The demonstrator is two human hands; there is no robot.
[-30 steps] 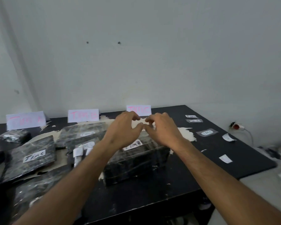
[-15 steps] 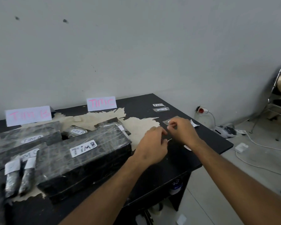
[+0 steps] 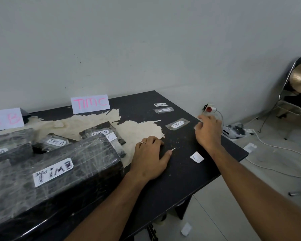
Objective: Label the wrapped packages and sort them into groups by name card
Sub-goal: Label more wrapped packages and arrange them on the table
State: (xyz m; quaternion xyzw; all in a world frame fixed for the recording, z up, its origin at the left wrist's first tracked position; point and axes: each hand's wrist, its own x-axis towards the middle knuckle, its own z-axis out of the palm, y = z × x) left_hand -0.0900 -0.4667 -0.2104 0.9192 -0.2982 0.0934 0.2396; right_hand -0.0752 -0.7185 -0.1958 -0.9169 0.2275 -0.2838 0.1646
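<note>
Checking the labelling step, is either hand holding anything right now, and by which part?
The left hand rests flat on the table, holding nothing. The right hand seems to pinch something pale at the table edge; which part cannot be told.

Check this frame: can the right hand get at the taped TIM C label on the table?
Probably yes: the right hand hovers just right of the TIM C label, with only bare table between them.

Both forearms reach forward from the lower edge of the view, bare to the elbow. The left hand [image 3: 150, 158] lies palm down on the counter [image 3: 189, 174], its fingers curled under at the knuckles and its thumb stretched out to the right; a ring sits on one finger. The right hand [image 3: 209, 131] reaches farther out, near the far right edge, back upward, fingers bent downward, perhaps pinching something small.
</note>
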